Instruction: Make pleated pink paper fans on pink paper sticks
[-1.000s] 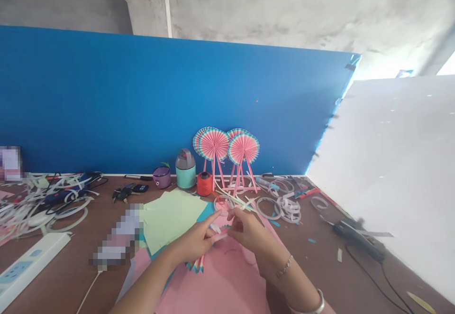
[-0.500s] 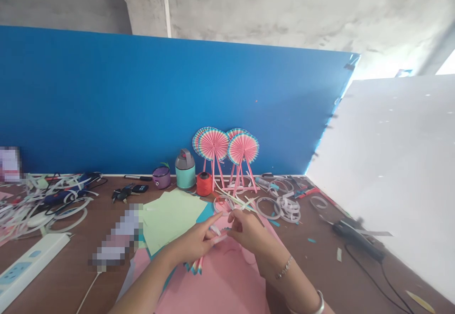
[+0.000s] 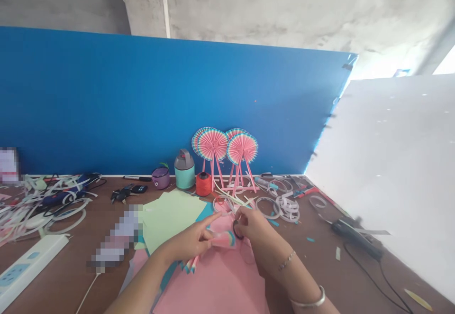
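My left hand (image 3: 194,239) pinches a pleated paper piece (image 3: 224,239), pink with a teal and pale edge, between thumb and fingers, index finger stretched forward. Close to its right, my right hand (image 3: 250,226) has its fingers curled round a small dark ring-shaped thing (image 3: 236,229), whose kind I cannot make out. Under both hands lies a pink paper sheet (image 3: 227,283). More pleated strips with teal tips (image 3: 188,265) rest below my left wrist. Light green sheets (image 3: 174,214) spread out on the left.
Pink paper fans on stands (image 3: 243,148) rise behind, beside a red thread spool (image 3: 204,185), a teal flask (image 3: 185,174) and a purple pot (image 3: 161,178). Clear tubing-like coils (image 3: 287,208) lie right. A power strip (image 3: 31,262) and tangled white strips occupy the left.
The pleated paper in my left hand now shows its teal edge, fanned toward the right. A dark ring has come into sight at my right fingers, which have shifted slightly right.
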### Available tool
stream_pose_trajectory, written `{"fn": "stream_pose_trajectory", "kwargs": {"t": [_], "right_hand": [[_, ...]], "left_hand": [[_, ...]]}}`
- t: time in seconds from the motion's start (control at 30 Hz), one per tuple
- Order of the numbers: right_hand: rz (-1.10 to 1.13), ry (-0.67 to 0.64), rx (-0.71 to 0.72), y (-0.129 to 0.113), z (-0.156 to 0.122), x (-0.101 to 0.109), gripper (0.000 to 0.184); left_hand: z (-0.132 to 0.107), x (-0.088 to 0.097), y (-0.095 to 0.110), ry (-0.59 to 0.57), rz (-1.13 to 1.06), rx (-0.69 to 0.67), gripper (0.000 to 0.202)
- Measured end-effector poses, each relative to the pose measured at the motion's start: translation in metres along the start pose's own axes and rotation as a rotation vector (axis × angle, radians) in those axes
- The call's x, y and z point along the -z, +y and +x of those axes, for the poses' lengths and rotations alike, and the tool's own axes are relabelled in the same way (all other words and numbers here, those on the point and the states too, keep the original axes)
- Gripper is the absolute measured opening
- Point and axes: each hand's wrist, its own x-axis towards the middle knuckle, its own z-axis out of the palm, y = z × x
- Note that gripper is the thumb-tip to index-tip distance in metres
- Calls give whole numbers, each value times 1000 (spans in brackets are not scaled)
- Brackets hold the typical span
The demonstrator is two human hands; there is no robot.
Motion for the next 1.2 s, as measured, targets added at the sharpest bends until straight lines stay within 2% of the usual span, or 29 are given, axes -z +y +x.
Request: {"fn": "stream_pose_trajectory", "kwargs": {"t": [0.1,0.2,0.27,0.33,0.4,0.47,0.5,0.57,0.67,0.8,1.0,1.2], "right_hand": [[113,87,-29,10,7,3,5],[362,102,-64,12,11,4,28],[532,-4,-90,9,9,4,42],[632,-173,-79,3,6,5,50],[645,-347,-43,-4,1,2,51],[622,-431,-36,-12,-3,-5,46],[620,-418,-67,-16,-4,-9,43],[681,-280,-152,-24,-5,-19,38],[868,-145,-240,-32,-5,-29,32],[1090,-106,-313,-35,-5,-32,35],[1235,-21,-375,-32,-2,-36,34],[1390,-43,-402,-30,-1,-39,31]], "left_hand": [[2,5,-10,23,-63,-11,82],[6,7,-15,69,-130,-25,83],[9,6,-15,117,-199,-50,84],[11,3,-14,168,-270,-72,87],[14,0,-13,202,-325,-78,91],[17,-5,-13,219,-369,-78,95],[19,-7,-14,227,-383,-80,96],[21,-11,-14,251,-399,-90,95],[24,-15,-15,289,-405,-117,91],[25,-19,-15,305,-398,-130,90],[22,-21,-10,291,-420,-126,94],[20,-22,-6,279,-411,-115,93]]}}
